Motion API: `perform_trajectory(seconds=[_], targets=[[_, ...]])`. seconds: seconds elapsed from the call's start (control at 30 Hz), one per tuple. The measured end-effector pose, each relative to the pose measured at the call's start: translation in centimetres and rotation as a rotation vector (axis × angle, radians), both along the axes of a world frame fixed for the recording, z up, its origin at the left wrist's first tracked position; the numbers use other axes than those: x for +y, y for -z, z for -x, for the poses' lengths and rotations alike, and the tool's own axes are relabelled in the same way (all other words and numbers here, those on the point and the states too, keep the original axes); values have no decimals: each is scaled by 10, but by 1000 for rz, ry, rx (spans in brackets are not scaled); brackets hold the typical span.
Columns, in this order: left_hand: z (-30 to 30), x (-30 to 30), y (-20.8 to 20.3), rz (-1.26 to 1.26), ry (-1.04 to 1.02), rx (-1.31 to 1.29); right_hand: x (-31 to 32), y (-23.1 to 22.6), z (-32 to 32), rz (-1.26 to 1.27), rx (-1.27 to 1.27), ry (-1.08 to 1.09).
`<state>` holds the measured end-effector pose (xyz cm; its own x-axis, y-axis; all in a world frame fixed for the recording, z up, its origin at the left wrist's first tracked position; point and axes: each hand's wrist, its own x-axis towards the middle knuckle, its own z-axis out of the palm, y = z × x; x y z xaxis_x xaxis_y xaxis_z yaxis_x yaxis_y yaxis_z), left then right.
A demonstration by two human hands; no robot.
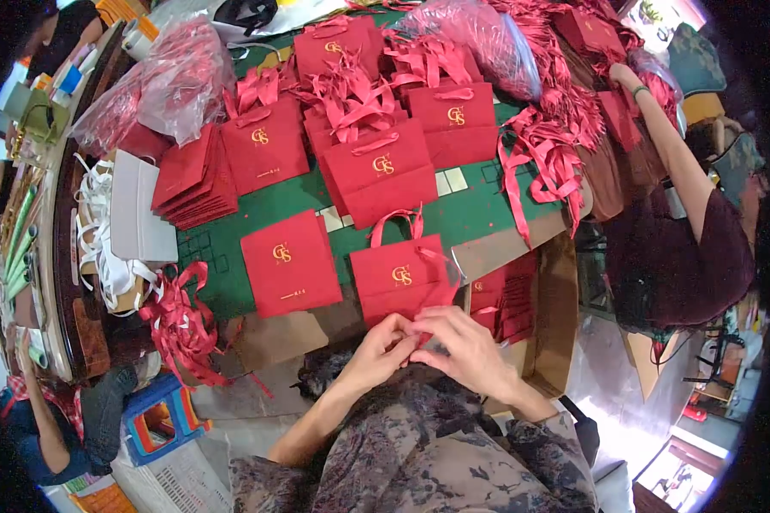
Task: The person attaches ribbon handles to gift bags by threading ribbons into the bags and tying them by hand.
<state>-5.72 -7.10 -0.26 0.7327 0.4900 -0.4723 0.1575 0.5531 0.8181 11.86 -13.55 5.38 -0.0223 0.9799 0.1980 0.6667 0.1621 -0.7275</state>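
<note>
Close in front of me lies a red paper gift bag (399, 275) with a gold emblem and a red ribbon handle (399, 225) looped at its top. Just below its lower edge my left hand (382, 352) and my right hand (464, 349) meet, fingertips pinched together. A bit of red shows between them, which looks like ribbon; the fingers hide most of it. Left of this bag a flat red bag (291, 263), with no handle showing, rests on the green table (257, 214). More red bags with ribbon handles (381, 171) lie beyond.
An open cardboard box (556, 316) holding red bags is at my right. Loose red ribbons hang at the left table edge (184, 329) and lie at right (556, 171). Clear plastic bags (167, 81) sit at the back. At far right another person's arm (672, 137) reaches toward red bags.
</note>
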Motion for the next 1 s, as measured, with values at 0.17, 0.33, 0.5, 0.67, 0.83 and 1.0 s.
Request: perform_trajectory(seconds=[0.17,0.33,0.5,0.67,0.83,1.0], targets=[[9,5,3,2,-50,-27,-5,18,-9,175,65,-65],[13,6,6,-19,-80,-50,-4,19,-7,188,31,-59],[3,11,-11,-561,-111,239,11,18,10,34,57,27],[3,24,-14,-445,-88,299,17,27,9,163,156,37],[4,40,-3,-524,-151,222,22,36,3,97,114,102],[-12,76,-9,-1329,-242,577,40,47,6,74,126,270]])
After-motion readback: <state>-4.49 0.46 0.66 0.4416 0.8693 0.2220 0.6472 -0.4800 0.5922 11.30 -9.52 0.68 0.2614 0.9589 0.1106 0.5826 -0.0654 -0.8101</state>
